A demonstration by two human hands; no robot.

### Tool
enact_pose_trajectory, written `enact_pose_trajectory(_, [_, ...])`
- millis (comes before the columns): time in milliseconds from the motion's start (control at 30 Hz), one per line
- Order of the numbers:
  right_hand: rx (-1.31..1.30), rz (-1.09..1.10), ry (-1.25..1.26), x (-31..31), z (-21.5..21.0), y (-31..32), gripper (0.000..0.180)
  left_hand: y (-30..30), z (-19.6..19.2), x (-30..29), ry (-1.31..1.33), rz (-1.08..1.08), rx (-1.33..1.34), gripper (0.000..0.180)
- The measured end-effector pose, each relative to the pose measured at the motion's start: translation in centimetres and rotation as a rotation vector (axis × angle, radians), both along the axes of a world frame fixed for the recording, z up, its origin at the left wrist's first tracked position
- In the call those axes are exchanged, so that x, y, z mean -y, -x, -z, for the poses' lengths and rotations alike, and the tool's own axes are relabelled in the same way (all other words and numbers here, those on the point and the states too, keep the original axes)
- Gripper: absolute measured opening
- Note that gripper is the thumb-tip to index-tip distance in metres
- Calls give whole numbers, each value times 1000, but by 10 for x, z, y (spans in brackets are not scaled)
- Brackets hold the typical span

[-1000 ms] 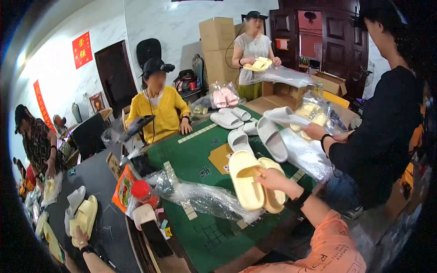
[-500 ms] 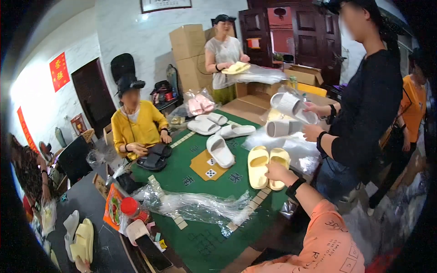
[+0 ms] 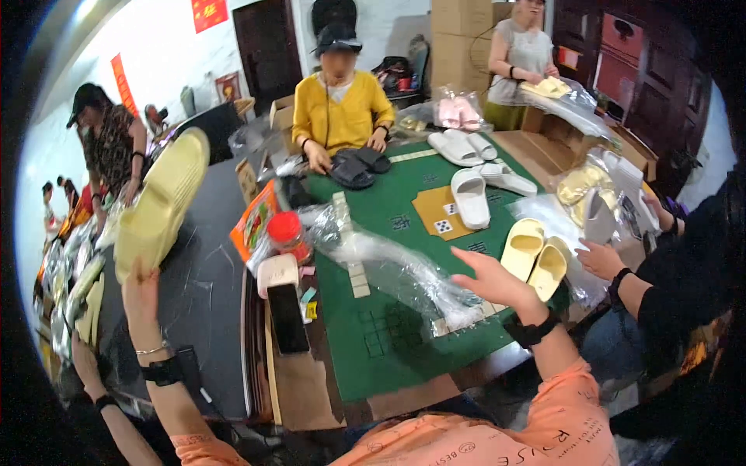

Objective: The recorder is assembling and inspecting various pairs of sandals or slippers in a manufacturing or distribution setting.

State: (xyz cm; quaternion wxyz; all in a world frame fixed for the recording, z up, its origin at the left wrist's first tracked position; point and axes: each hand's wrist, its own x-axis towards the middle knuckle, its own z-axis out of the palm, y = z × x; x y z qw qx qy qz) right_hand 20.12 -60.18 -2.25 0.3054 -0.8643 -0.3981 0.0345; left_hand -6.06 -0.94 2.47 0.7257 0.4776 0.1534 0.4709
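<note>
At the left, my left hand [image 3: 140, 283] grips the toe end of a pale yellow slipper [image 3: 159, 206], raised above the dark table. Over the green mat, my right hand [image 3: 497, 279] is empty, its fingers stretched out and thumb apart. Just beyond it lies a pair of yellow slippers [image 3: 522, 247] on the mat's right edge, side by side. A crumpled clear plastic bag [image 3: 388, 260] spreads over the mat to the left of my right hand. White slippers [image 3: 471, 200] rest farther back.
A red-lidded jar [image 3: 286, 233], an orange packet [image 3: 255, 225] and a phone [image 3: 288, 318] stand between the tables. Across the mat, a person in yellow handles black slippers [image 3: 353, 169]. Co-workers handle slippers at right and far right; another's arm [image 3: 93, 377] reaches in at lower left.
My view has swung left. My right hand has let go of the yellow pair and drawn back. My left hand has lifted the yellow slipper higher.
</note>
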Motion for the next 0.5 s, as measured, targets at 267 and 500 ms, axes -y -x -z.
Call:
enact_pose_trajectory(267, [427,-275,-416,-53,20,30,71,-100,0,317,130,784,-147,13])
enact_pose_trajectory(500, [-403,-43,-715,18,34,58,62,-127,72,403,523,1147,-384,25])
